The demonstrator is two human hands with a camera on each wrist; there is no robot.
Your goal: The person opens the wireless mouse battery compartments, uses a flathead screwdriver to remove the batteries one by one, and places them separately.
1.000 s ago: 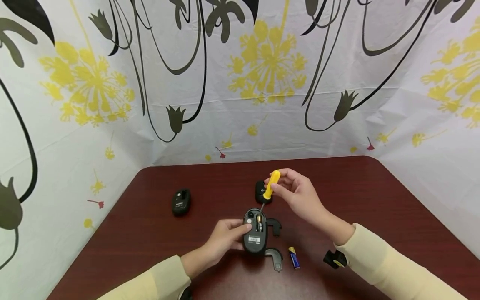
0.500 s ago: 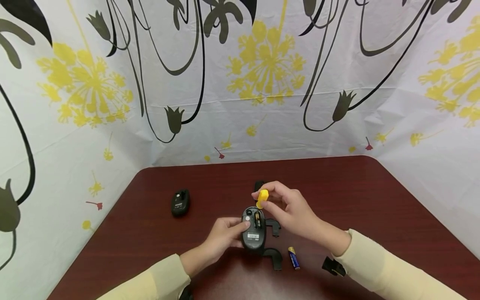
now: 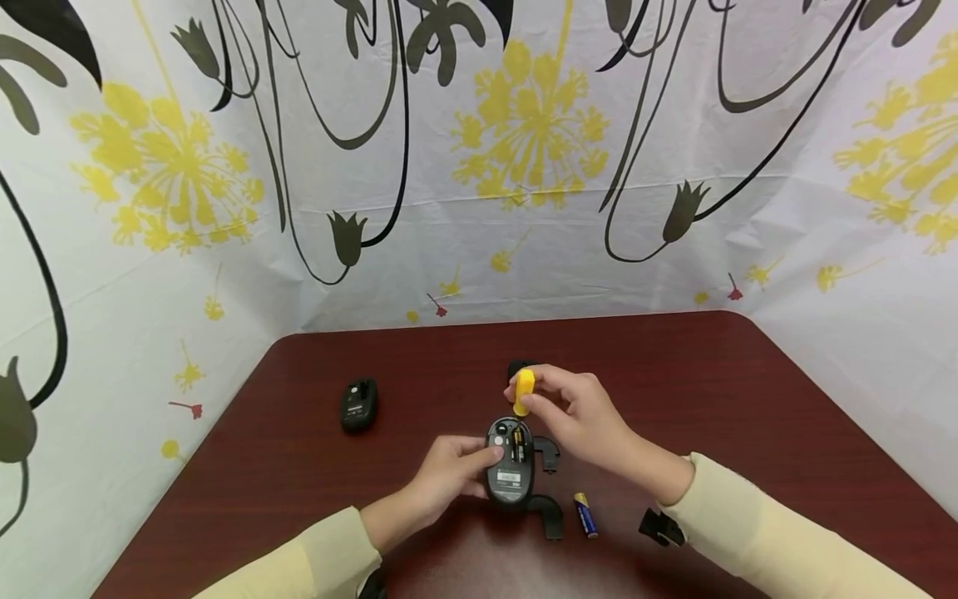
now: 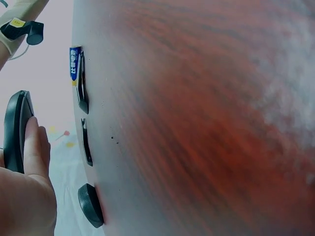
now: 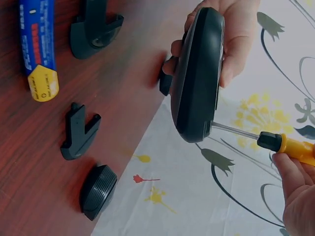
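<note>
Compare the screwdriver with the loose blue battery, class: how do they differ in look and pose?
The right hand holds the screwdriver, its tip at the held mouse; the loose battery lies on the table. The screwdriver has a yellow handle and thin metal shaft; the loose battery is a mostly blue cylinder. Both show some yellow.

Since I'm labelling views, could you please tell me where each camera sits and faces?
Head: on the head, looking forward-down at the table; left hand, right hand, sleeves show.
Left wrist: on that wrist, looking across the table; left hand, part of right arm show.
Right wrist: on that wrist, looking at the held mouse; both hands show.
Both wrist views share the held mouse and battery.
</note>
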